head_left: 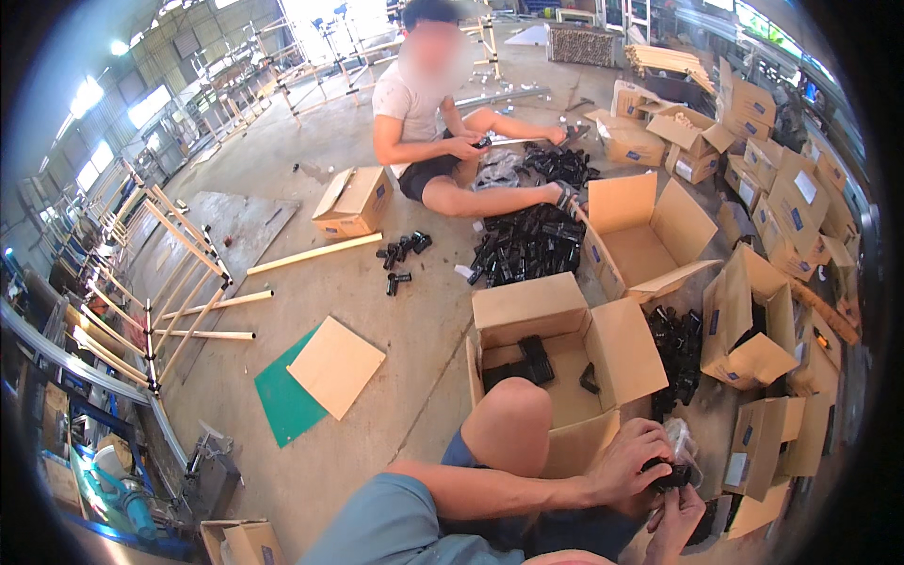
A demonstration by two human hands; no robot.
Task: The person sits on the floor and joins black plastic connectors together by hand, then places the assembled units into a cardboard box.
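Both my hands are at the lower right, brought together at a small black fitting (672,476). My left hand (629,463) is closed over its top and left side. From below, my right hand (678,520) pinches at its lower edge with bent fingers. Clear crumpled plastic (682,441) shows just beyond the fitting; whether it wraps the part I cannot tell. An open cardboard box (631,353) stands past my raised knee, with several black parts (527,363) lying inside. My fingers partly hide the fitting's shape.
A co-worker (414,113) sits on the floor ahead, handling a black part. Near that person lies a heap of black fittings (532,245). More open boxes (749,320) crowd the right. Leftward are a green sheet (287,400), a tan board (337,365) and tube frames (188,245).
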